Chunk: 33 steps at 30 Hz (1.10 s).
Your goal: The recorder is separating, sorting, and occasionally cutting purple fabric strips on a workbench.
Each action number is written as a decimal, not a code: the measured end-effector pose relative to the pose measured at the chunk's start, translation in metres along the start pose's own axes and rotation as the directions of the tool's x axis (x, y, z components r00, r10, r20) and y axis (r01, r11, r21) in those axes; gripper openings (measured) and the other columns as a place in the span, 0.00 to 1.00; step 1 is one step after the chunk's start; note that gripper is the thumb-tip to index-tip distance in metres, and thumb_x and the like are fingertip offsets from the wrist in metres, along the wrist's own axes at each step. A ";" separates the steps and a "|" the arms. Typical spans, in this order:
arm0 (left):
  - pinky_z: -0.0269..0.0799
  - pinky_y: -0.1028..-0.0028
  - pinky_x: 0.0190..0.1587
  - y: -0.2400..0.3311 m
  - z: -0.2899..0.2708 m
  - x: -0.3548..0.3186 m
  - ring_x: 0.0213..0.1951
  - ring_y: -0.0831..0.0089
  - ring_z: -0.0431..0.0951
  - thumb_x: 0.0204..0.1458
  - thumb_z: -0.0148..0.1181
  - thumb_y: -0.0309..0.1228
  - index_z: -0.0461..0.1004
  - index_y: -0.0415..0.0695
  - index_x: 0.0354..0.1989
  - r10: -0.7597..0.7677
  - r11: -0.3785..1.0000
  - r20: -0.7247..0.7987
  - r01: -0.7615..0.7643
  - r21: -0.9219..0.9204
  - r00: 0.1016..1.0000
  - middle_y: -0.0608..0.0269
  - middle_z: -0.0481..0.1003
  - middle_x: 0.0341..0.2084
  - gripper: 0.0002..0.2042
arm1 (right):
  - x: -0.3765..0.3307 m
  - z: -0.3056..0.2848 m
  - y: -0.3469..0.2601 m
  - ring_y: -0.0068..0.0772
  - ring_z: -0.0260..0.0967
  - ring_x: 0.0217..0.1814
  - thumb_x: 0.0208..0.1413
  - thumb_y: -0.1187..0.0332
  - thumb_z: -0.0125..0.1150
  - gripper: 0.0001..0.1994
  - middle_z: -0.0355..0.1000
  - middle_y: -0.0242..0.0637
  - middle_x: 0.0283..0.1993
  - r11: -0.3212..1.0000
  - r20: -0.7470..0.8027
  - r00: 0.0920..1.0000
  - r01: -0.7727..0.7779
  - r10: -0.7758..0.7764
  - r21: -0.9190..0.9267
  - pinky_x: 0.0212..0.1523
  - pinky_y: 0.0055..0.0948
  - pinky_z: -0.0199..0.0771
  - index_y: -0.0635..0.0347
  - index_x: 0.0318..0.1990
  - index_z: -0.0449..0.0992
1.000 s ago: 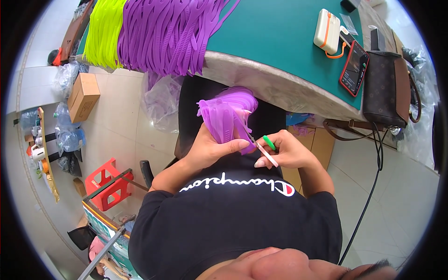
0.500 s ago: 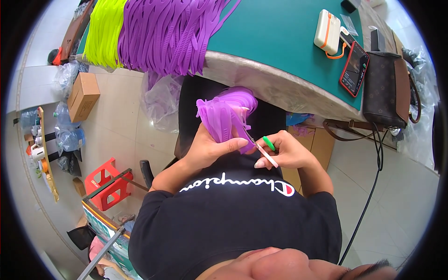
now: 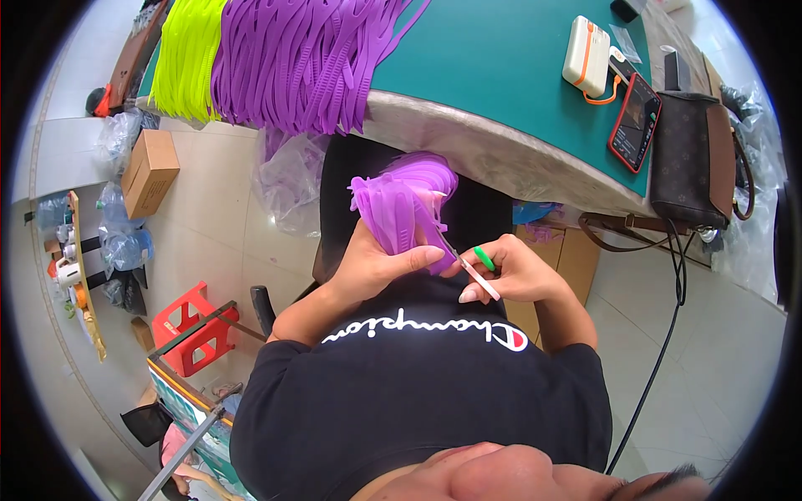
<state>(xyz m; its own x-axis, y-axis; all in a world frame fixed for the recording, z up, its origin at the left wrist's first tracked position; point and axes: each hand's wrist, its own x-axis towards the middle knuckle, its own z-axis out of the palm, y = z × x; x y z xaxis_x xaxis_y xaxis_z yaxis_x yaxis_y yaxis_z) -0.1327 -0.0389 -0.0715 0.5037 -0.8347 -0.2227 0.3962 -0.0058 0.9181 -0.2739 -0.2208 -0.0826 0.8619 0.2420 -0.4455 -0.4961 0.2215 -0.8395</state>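
Note:
A thick bunch of purple rubbery straps (image 3: pixel 401 213) is bent over in my left hand (image 3: pixel 372 265). That hand is closed around the bundle, thumb pressed on its near side. Beside the bundle's lower right edge, my right hand (image 3: pixel 510 265) is closed on a slim pink-handled tool (image 3: pixel 481 280) with a thin metal end. The metal lies against the straps, and I cannot make out its exact kind. A green band (image 3: pixel 484 258) circles a finger of my right hand. The straps partly hide my left fingers.
On the green-topped table (image 3: pixel 493 75) lie rows of purple straps (image 3: pixel 292 63) and lime straps (image 3: pixel 188 58). A power bank (image 3: pixel 586 57), a phone (image 3: pixel 635 123) and a brown bag (image 3: pixel 693 159) are at the right. A red stool (image 3: pixel 196 330) and a person (image 3: pixel 180 451) are at lower left.
The pink-handled tool and my right hand have shifted very slightly right. The far end of the purple bundle has moved a little. My left hand keeps its hold.

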 end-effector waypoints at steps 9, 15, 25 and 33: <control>0.68 0.68 0.50 -0.005 -0.005 0.000 0.47 0.70 0.71 0.42 0.70 0.23 0.62 0.41 0.54 0.061 0.992 0.075 -0.069 0.110 0.995 0.60 0.67 0.47 0.30 | 0.001 0.001 -0.001 0.11 0.57 0.22 0.45 0.63 0.74 0.17 0.61 0.22 0.17 0.997 -0.033 0.998 0.048 -0.050 -0.060 0.23 0.19 0.58 0.62 0.39 0.79; 0.68 0.67 0.51 -0.005 -0.004 -0.001 0.48 0.70 0.71 0.43 0.69 0.22 0.62 0.41 0.54 0.029 0.994 0.068 -0.036 0.104 0.997 0.60 0.67 0.47 0.29 | 0.003 0.001 0.007 0.12 0.52 0.21 0.46 0.64 0.74 0.14 0.57 0.22 0.16 0.989 -0.044 0.994 0.098 -0.103 -0.107 0.22 0.22 0.54 0.61 0.27 0.72; 0.67 0.68 0.53 -0.005 -0.005 -0.002 0.49 0.70 0.70 0.43 0.70 0.22 0.63 0.41 0.54 0.052 0.988 0.103 -0.066 0.137 0.993 0.59 0.68 0.49 0.29 | 0.003 -0.003 0.004 0.12 0.66 0.20 0.42 0.71 0.76 0.18 0.69 0.25 0.18 0.989 -0.036 0.994 0.097 -0.101 -0.111 0.21 0.17 0.62 0.66 0.41 0.78; 0.68 0.69 0.52 -0.001 -0.005 -0.001 0.49 0.71 0.70 0.43 0.70 0.22 0.63 0.41 0.55 0.031 0.991 0.092 -0.043 0.125 0.995 0.58 0.67 0.52 0.30 | 0.002 -0.006 0.002 0.12 0.66 0.20 0.42 0.70 0.75 0.18 0.68 0.25 0.17 0.982 -0.016 0.995 0.099 -0.103 -0.162 0.21 0.16 0.62 0.67 0.41 0.78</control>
<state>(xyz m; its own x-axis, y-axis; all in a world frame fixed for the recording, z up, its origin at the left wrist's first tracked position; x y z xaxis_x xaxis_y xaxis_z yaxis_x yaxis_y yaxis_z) -0.1301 -0.0353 -0.0739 0.4430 -0.8817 -0.1627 0.2755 -0.0388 0.9605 -0.2726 -0.2253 -0.0869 0.9098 0.2033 -0.3619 -0.3852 0.0885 -0.9186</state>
